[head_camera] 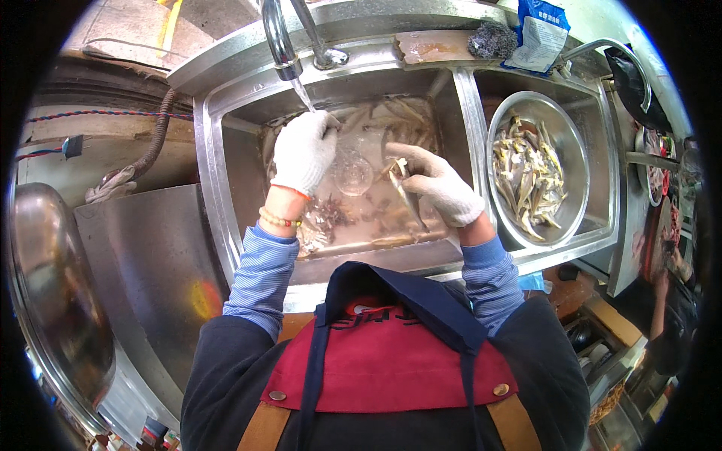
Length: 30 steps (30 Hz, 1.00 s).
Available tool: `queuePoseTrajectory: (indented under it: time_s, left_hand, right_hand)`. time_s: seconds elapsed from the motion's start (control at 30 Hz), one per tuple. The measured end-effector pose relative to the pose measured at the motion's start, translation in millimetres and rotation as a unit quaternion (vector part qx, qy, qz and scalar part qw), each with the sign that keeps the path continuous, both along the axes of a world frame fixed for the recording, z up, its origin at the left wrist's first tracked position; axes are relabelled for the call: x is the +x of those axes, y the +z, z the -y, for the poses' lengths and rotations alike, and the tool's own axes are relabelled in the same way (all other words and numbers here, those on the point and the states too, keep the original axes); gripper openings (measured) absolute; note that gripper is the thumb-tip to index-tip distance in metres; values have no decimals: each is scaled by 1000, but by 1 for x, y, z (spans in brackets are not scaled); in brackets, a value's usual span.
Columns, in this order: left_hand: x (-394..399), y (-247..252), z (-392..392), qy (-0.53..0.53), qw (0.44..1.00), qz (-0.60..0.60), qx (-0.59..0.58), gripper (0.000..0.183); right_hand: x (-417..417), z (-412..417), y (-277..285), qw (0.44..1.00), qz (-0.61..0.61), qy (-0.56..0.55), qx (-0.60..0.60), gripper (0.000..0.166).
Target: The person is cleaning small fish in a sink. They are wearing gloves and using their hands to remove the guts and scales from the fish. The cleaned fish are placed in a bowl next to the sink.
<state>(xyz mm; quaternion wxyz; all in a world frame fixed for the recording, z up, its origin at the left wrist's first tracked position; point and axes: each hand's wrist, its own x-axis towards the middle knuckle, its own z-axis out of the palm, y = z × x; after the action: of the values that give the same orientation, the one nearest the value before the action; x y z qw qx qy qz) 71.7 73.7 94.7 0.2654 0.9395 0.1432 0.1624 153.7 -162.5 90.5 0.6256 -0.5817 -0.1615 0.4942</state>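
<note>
My left hand [306, 149], in a white knit glove, is right by the stream of water [303, 94] from the faucet. Its fingers curl away from view, so whether anything is in them is hidden. A small fish [412, 206] hangs from my right hand [443, 183], pinched between gloved thumb and fingers, its tail pointing down toward me. Both hands are over the left sink basin [242, 169], which holds cloudy water. More small fish [403, 115] lie in the water at the back, and dark reddish scraps [330, 214] gather nearer the front.
In the right basin stands a steel bowl [581, 191] heaped with small fish [527, 180]. A wooden board [431, 46], a steel-wool scrubber [492, 40] and a blue-and-white packet [540, 39] bearing writing line the back ledge. The chrome faucet [276, 34] arches overhead. At far right, another person's arm [660, 304] shows.
</note>
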Motion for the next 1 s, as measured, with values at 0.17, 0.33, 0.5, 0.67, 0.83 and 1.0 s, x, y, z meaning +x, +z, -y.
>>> queuePoseTrajectory:
  time_s: [0.17, 0.33, 0.5, 0.67, 0.83, 1.0]
  left_hand:
    - [9, -15, -4, 11, 999, 22, -48, 19]
    - [1, -9, -3, 26, 991, -131, -31, 23]
    - [-11, -47, -5, 16, 994, -87, -70, 25]
    - [-9, -63, 5, 11, 983, -131, -126, 25]
    - [-11, -73, 8, -10, 974, -184, -129, 25]
    - [-25, -86, -2, -13, 972, -199, -126, 24]
  right_hand:
    - [5, 13, 17, 997, -22, -66, 18, 84]
    - [33, 75, 19, 985, 14, -166, -31, 75]
    - [55, 123, 11, 801, 470, -213, -304, 54]
    - [45, 73, -6, 902, 273, -273, -192, 39]
    - [40, 7, -118, 945, -40, -250, -209, 26]
    - [34, -23, -251, 827, -137, -337, -428, 42]
